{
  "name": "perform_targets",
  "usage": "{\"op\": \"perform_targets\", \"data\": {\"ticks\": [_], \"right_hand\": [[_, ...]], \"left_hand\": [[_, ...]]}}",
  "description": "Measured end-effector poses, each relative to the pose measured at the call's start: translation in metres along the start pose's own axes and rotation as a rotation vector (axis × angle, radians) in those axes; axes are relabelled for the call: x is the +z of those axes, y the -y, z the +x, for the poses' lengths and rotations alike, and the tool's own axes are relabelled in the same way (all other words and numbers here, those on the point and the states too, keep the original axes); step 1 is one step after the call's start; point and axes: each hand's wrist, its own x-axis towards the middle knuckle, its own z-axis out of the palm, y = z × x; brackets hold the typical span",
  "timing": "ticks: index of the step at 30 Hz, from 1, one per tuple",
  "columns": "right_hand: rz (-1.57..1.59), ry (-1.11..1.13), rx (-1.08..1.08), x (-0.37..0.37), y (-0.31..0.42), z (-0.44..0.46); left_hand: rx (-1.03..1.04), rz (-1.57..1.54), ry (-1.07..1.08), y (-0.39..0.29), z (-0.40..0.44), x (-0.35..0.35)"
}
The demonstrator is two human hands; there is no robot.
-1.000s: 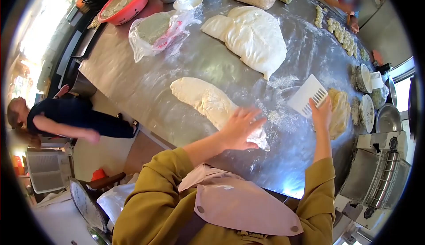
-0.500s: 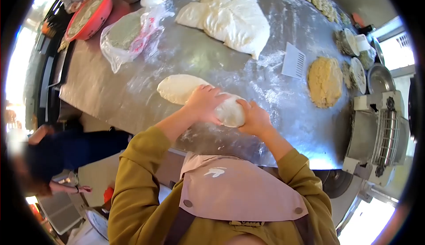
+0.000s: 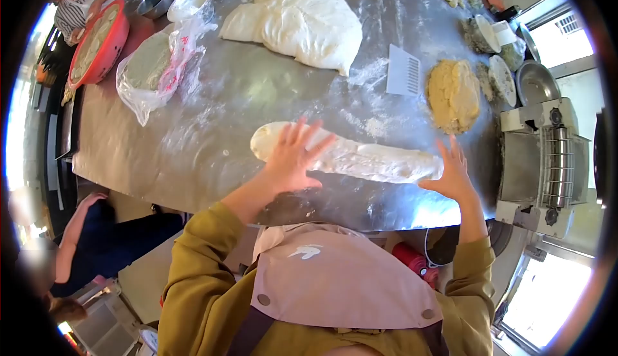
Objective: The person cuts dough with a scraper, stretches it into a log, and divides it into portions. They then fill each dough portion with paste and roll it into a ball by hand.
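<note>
A long, pale strip of dough [image 3: 370, 160] lies across the floured metal table [image 3: 212, 182] in front of me, its left end rounded and thicker. My left hand [image 3: 291, 158] is over that left part, fingers spread, palm down; whether it presses on the dough is hard to tell. At the far right tip of the strip, my right hand [image 3: 452, 172] has its fingers stretched out and apart, the thumb side at the dough's edge. Beyond the strip lies a large white mass of dough [image 3: 302, 24].
Right of centre are a white slotted scraper [image 3: 403, 71] and a yellow dough lump [image 3: 454, 95]. A roller machine [image 3: 547, 163] stands at the right edge. At left are a plastic-bagged dough [image 3: 148, 66] and a red basin [image 3: 100, 44]. People stand at the left.
The dough was folded short between both hands; now it is stretched out long to the right. My right hand moved right and opened. The view shifted slightly.
</note>
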Motion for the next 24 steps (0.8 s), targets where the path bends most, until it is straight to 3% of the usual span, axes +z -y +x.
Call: {"op": "perform_targets", "data": {"ticks": [5,7,8,11,12,14,18,22,24], "right_hand": [[-0.158,-0.074,-0.207,0.067,0.022,0.010],[-0.154,-0.139,-0.276,0.088,0.020,0.023],[-0.069,-0.300,-0.354,0.091,0.018,0.030],[-0.113,-0.135,-0.284,0.077,0.017,0.049],[-0.084,-0.217,-0.401,0.083,-0.001,0.058],[-0.141,-0.136,-0.363,0.067,-0.019,0.052],[-0.148,0.054,-0.152,0.038,-0.042,0.021],[0.059,-0.134,-0.241,0.048,-0.036,0.006],[0.021,-0.207,-0.264,0.046,-0.025,-0.003]], "left_hand": [[-0.143,0.277,0.111,0.044,-0.013,-0.023],[-0.153,0.224,0.138,0.053,-0.004,-0.020],[-0.154,0.182,0.147,0.054,0.002,-0.017],[-0.204,0.026,0.191,0.066,0.009,-0.011],[-0.227,-0.031,0.200,0.068,0.012,-0.012],[-0.109,0.059,0.057,0.082,-0.010,-0.029],[-0.227,0.199,0.151,0.140,-0.068,-0.090],[-0.521,0.135,0.260,0.125,-0.094,-0.078],[-0.461,0.116,0.166,0.092,-0.082,-0.067]]}}
